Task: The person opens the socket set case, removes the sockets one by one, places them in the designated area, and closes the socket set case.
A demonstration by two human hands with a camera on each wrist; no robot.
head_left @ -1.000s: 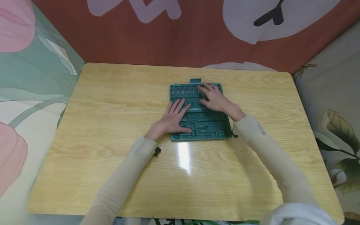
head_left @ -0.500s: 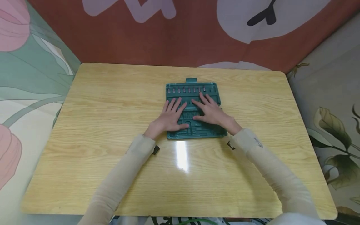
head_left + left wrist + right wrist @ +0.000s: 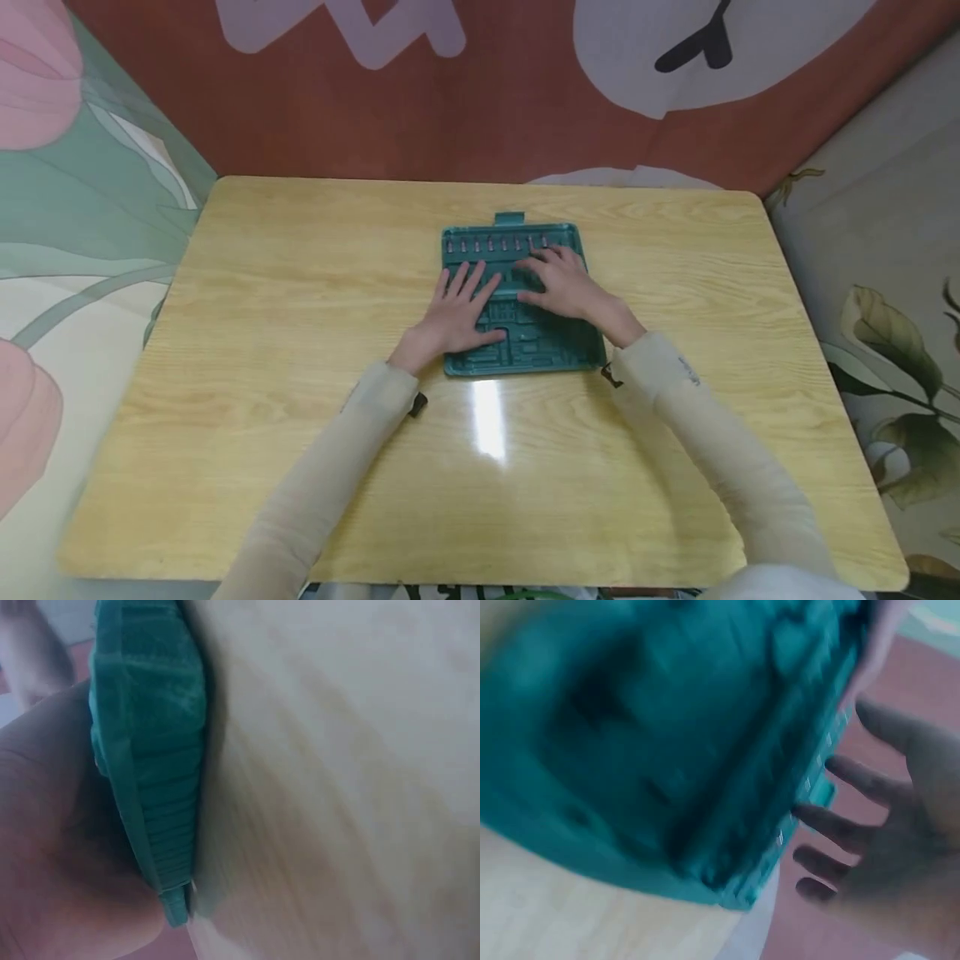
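Note:
An opened green plastic tool case (image 3: 558, 354) lies flat on the table, its moulded recesses facing up. A row of small metal bits (image 3: 504, 244) stands along its far half. Fingers spread, my left hand (image 3: 453, 321) rests over the case's left side; in the left wrist view that hand (image 3: 60, 840) is beside the case's ribbed side wall (image 3: 161, 772). My right hand (image 3: 562, 283) is over the right part of the case, fingertips near the bits. In the right wrist view its fingers (image 3: 840, 829) are apart and hold nothing. Whether they touch the case cannot be told.
The wooden table (image 3: 300, 250) extends round the case on all sides. Behind it hangs a reddish-brown printed cloth (image 3: 510, 108). Cables (image 3: 525, 593) show below the table's front edge.
My right hand has gone from the case's far right corner towards its middle, then slightly back up, uncovering more bits. My left hand stays in place on the case.

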